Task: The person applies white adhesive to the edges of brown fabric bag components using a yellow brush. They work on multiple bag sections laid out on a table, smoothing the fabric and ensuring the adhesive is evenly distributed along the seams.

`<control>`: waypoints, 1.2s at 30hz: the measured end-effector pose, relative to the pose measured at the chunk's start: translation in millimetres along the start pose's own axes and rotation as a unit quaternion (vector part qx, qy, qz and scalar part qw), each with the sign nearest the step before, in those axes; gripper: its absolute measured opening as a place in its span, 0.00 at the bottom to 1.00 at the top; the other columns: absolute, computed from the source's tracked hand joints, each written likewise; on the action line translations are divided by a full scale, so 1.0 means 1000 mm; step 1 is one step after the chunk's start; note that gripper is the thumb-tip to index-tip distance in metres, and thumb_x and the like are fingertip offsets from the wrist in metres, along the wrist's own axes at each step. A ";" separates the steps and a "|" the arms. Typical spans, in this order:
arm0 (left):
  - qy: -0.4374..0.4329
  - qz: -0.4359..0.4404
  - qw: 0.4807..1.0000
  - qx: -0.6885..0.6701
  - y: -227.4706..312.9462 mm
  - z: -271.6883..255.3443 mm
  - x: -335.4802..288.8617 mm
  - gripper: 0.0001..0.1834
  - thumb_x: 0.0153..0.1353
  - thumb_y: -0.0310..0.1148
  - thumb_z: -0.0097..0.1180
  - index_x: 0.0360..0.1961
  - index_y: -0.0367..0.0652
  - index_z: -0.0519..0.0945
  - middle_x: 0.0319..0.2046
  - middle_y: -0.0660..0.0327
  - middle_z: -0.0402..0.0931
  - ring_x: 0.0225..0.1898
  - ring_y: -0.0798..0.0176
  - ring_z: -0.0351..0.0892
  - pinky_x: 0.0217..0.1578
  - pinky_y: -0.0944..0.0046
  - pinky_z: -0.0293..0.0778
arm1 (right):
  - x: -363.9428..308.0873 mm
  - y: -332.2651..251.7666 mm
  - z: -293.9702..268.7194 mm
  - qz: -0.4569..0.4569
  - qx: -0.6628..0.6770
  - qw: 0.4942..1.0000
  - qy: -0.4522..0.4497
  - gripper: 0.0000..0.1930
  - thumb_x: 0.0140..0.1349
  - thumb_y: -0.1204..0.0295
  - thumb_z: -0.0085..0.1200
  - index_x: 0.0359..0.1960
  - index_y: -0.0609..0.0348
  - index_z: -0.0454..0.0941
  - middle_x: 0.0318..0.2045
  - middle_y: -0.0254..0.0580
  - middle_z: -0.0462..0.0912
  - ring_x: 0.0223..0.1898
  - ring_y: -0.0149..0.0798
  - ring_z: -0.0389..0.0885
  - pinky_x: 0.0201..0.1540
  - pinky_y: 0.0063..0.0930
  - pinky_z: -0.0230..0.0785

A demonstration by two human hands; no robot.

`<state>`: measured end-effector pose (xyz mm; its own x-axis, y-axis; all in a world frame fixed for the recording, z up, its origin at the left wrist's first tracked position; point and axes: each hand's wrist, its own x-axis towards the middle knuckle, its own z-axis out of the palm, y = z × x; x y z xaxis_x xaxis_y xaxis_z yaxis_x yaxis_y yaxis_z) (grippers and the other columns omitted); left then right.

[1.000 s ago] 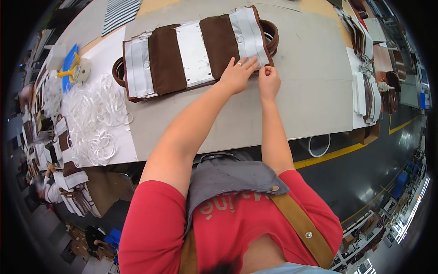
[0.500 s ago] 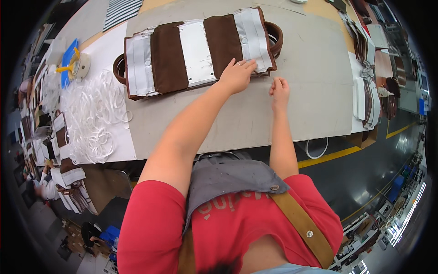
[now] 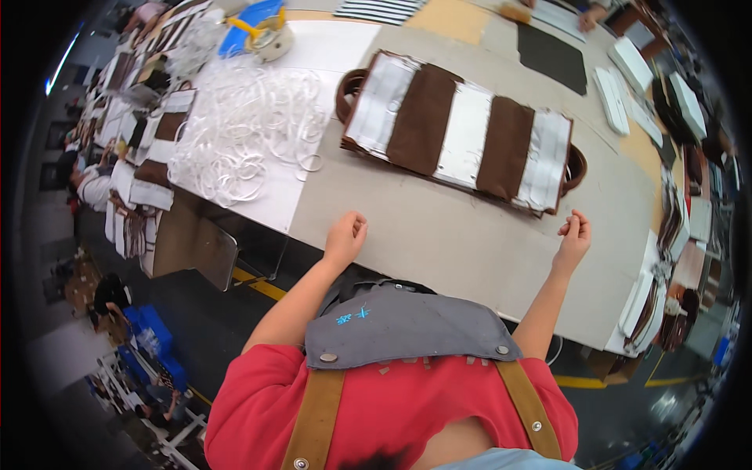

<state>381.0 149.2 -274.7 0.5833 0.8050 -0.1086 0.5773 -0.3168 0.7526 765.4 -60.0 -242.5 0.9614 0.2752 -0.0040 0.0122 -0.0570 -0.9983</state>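
Observation:
A stack of brown and white bag panels (image 3: 423, 117) lies at an angle on the grey work surface (image 3: 439, 243), with a brown looped handle (image 3: 352, 94) at its left end and another handle (image 3: 576, 169) at its right. Over the near part of the surface, apart from the stack, my left hand (image 3: 345, 237) is loosely curled, with nothing visible in it. Just off the stack's near right corner is my right hand (image 3: 574, 239), thumb and fingers pinched together. Whether a small thing sits between those fingertips cannot be made out.
White narrow strips (image 3: 243, 133) lie in a tangled heap at left. Behind them stand a pale round pot (image 3: 274, 41) with a yellow-handled tool and a blue tray (image 3: 249, 22). Dark sheet material (image 3: 551, 56) lies far right, near another person's hand (image 3: 593, 16).
My left hand has come off the panels, back toward me, and its flat fingers have curled. My right hand stays pinched. The whole view has shifted and turned.

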 end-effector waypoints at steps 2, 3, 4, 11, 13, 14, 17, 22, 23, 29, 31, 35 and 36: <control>0.027 -0.022 0.999 -0.040 0.003 -0.007 0.000 0.04 0.54 0.25 0.52 0.32 0.38 0.72 0.18 0.60 0.72 0.19 0.68 0.70 0.22 0.69 0.67 | 0.016 -0.024 0.042 -0.038 0.005 0.998 -0.040 0.08 0.62 0.72 0.45 0.36 0.64 0.73 0.20 0.31 0.70 0.20 0.22 0.65 0.22 0.15 0.61; 0.047 -0.013 0.997 -0.056 0.008 -0.012 0.001 0.04 0.56 0.28 0.52 0.28 0.38 0.73 0.16 0.60 0.71 0.17 0.66 0.70 0.20 0.68 0.66 | 0.021 -0.038 0.066 -0.056 0.001 0.996 -0.064 0.08 0.62 0.72 0.45 0.36 0.64 0.73 0.20 0.31 0.69 0.20 0.22 0.65 0.23 0.15 0.61; 0.051 0.004 0.998 -0.042 0.004 -0.017 0.002 0.05 0.56 0.29 0.51 0.28 0.38 0.73 0.16 0.59 0.71 0.17 0.65 0.70 0.20 0.68 0.66 | 0.025 -0.047 0.093 -0.073 -0.004 0.993 -0.087 0.09 0.62 0.72 0.45 0.36 0.65 0.73 0.20 0.31 0.69 0.20 0.22 0.65 0.23 0.15 0.61; 0.060 0.025 0.998 0.021 -0.034 -0.066 0.001 0.22 0.61 0.39 0.47 0.12 0.37 0.69 0.10 0.52 0.64 0.11 0.53 0.63 0.15 0.59 0.58 | 0.007 -0.102 0.299 -0.059 0.024 0.959 -0.277 0.21 0.65 0.61 0.42 0.19 0.65 0.73 0.12 0.34 0.69 0.12 0.24 0.66 0.16 0.18 0.60; 0.046 0.005 0.999 0.025 -0.060 -0.083 -0.003 0.26 0.61 0.41 0.46 0.10 0.37 0.67 0.10 0.50 0.62 0.11 0.50 0.62 0.14 0.56 0.56 | -0.009 -0.111 0.369 -0.093 0.018 0.948 -0.304 0.23 0.64 0.60 0.42 0.17 0.65 0.72 0.12 0.34 0.69 0.12 0.24 0.66 0.16 0.17 0.61; 0.040 0.003 0.999 0.035 -0.071 -0.089 -0.001 0.26 0.61 0.42 0.45 0.09 0.38 0.69 0.10 0.51 0.66 0.13 0.49 0.66 0.15 0.56 0.60 | -0.013 -0.114 0.403 -0.127 0.022 0.944 -0.305 0.22 0.64 0.60 0.43 0.19 0.66 0.73 0.12 0.34 0.68 0.13 0.24 0.66 0.17 0.17 0.61; 0.017 0.057 0.998 0.005 -0.110 -0.099 0.009 0.23 0.61 0.41 0.45 0.12 0.40 0.72 0.14 0.52 0.71 0.18 0.46 0.70 0.19 0.53 0.66 | -0.023 -0.119 0.507 -0.128 -0.017 0.916 -0.380 0.12 0.62 0.67 0.45 0.35 0.65 0.75 0.20 0.35 0.73 0.18 0.24 0.69 0.21 0.17 0.66; -0.113 0.164 0.980 -0.003 -0.179 -0.086 0.032 0.09 0.55 0.35 0.47 0.31 0.42 0.72 0.20 0.52 0.73 0.21 0.43 0.72 0.23 0.50 0.68 | -0.011 -0.098 0.671 -0.059 -0.121 0.899 -0.417 0.23 0.59 0.66 0.49 0.53 0.65 0.63 0.31 0.41 0.74 0.24 0.28 0.73 0.25 0.20 0.67; -0.138 0.176 0.975 -0.014 -0.183 -0.088 0.032 0.09 0.54 0.35 0.47 0.34 0.42 0.71 0.21 0.52 0.73 0.22 0.44 0.73 0.24 0.50 0.69 | -0.010 -0.091 0.702 -0.025 -0.110 0.905 -0.410 0.25 0.58 0.66 0.51 0.55 0.65 0.61 0.32 0.42 0.74 0.24 0.29 0.73 0.26 0.21 0.68; -0.218 0.194 0.937 -0.191 -0.193 -0.099 0.037 0.10 0.53 0.34 0.46 0.36 0.42 0.69 0.25 0.51 0.73 0.26 0.45 0.74 0.26 0.51 0.69 | 0.014 -0.054 0.822 0.075 -0.106 0.936 -0.327 0.30 0.52 0.67 0.57 0.55 0.65 0.61 0.29 0.41 0.74 0.20 0.27 0.66 0.22 0.21 0.63; -0.214 0.197 0.938 -0.188 -0.193 -0.105 0.040 0.10 0.53 0.34 0.46 0.36 0.42 0.69 0.25 0.51 0.73 0.26 0.45 0.74 0.26 0.51 0.70 | 0.023 -0.051 0.845 0.053 -0.139 0.917 -0.369 0.22 0.52 0.66 0.57 0.46 0.65 0.68 0.24 0.39 0.73 0.17 0.26 0.64 0.18 0.19 0.58; -0.215 0.187 0.934 -0.217 -0.193 -0.107 0.042 0.10 0.53 0.34 0.45 0.36 0.42 0.69 0.26 0.51 0.73 0.27 0.45 0.74 0.27 0.51 0.70 | -0.012 -0.048 0.859 0.004 -0.256 0.837 -0.484 0.14 0.53 0.63 0.56 0.28 0.64 0.75 0.16 0.33 0.70 0.13 0.25 0.61 0.15 0.20 0.52; -0.216 0.187 0.933 -0.221 -0.192 -0.108 0.043 0.10 0.53 0.34 0.45 0.36 0.42 0.69 0.26 0.51 0.73 0.27 0.45 0.74 0.27 0.52 0.70 | -0.022 -0.051 0.859 0.000 -0.281 0.808 -0.518 0.14 0.54 0.62 0.56 0.28 0.64 0.75 0.16 0.33 0.70 0.14 0.25 0.61 0.16 0.21 0.53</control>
<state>233.3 298.8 -353.4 0.9273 0.3727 0.0352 0.0519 -0.2211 0.9739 507.6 761.1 -241.0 0.2195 0.9141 -0.3409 0.4141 -0.4037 -0.8158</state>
